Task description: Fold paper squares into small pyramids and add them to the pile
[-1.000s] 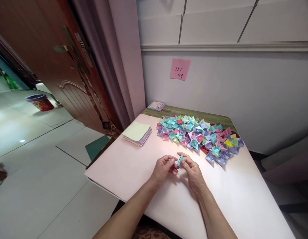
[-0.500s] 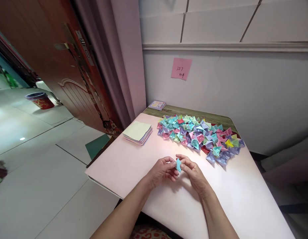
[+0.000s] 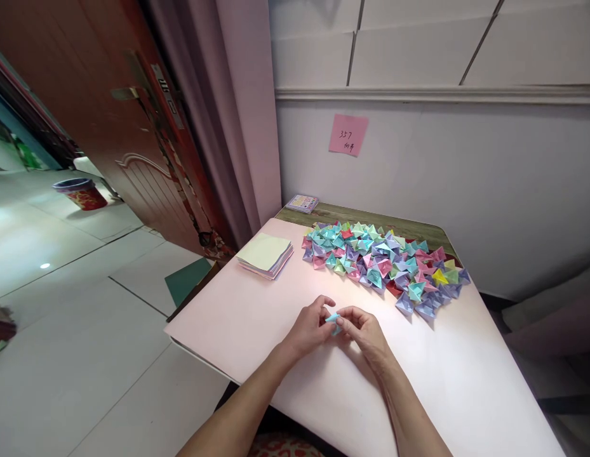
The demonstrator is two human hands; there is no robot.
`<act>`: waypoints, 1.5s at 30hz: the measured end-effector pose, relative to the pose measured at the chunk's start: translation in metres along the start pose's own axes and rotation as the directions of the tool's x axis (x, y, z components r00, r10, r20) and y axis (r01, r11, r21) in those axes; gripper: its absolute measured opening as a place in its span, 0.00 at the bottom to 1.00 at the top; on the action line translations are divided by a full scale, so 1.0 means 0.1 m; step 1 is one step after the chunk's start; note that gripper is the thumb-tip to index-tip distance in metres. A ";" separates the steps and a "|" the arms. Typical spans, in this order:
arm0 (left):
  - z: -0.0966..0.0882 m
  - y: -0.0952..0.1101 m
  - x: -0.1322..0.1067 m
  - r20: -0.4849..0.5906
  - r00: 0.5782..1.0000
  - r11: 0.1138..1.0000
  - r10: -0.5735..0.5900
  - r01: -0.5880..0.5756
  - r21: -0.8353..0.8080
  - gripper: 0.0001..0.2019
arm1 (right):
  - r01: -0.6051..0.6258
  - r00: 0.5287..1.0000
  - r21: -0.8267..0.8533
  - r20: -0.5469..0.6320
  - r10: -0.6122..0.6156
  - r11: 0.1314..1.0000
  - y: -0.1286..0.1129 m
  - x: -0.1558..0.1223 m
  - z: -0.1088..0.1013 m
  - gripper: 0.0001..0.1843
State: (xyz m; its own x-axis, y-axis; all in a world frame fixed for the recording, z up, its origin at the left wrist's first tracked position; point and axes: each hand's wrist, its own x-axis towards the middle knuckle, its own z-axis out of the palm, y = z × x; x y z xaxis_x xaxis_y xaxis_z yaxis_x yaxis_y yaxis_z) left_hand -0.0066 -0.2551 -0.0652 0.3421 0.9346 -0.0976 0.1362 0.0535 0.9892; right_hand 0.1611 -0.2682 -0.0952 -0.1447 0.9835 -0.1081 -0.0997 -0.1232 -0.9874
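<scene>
My left hand [image 3: 310, 327] and my right hand [image 3: 366, 331] meet over the pink table top [image 3: 256, 317], fingers pinched together on a small folded teal paper piece [image 3: 333, 318]. The piece is mostly hidden between my fingertips. Behind my hands lies a wide heap of folded paper pieces [image 3: 383, 265] in teal, purple, pink, green and yellow. A stack of square paper sheets [image 3: 265, 255], pale green on top, sits to the left of the heap.
A small printed packet [image 3: 301, 203] lies at the table's far left corner by the wall. A pink sticky note [image 3: 348, 134] hangs on the wall. A curtain and a dark red door stand at the left, over a tiled floor with a bucket [image 3: 80, 193].
The teal piece stood upright between my fingertips before; now it is turned flatter and lower, and my hands have closed in tighter around it.
</scene>
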 end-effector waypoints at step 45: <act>-0.03 0.10 -0.03 0.076 0.987 0.946 0.145 -0.116 -0.302 0.14 | 0.162 0.985 0.085 -0.077 -0.156 0.983 -0.05 -0.04 -0.02 0.11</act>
State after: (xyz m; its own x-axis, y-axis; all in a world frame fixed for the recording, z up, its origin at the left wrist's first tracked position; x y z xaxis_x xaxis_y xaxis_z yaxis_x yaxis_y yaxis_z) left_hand -0.0090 -0.2562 -0.0544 0.4277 0.9031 0.0386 -0.1918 0.0489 0.9802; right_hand 0.1638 -0.2709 -0.0902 -0.0511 0.9980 0.0385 -0.2054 0.0272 -0.9783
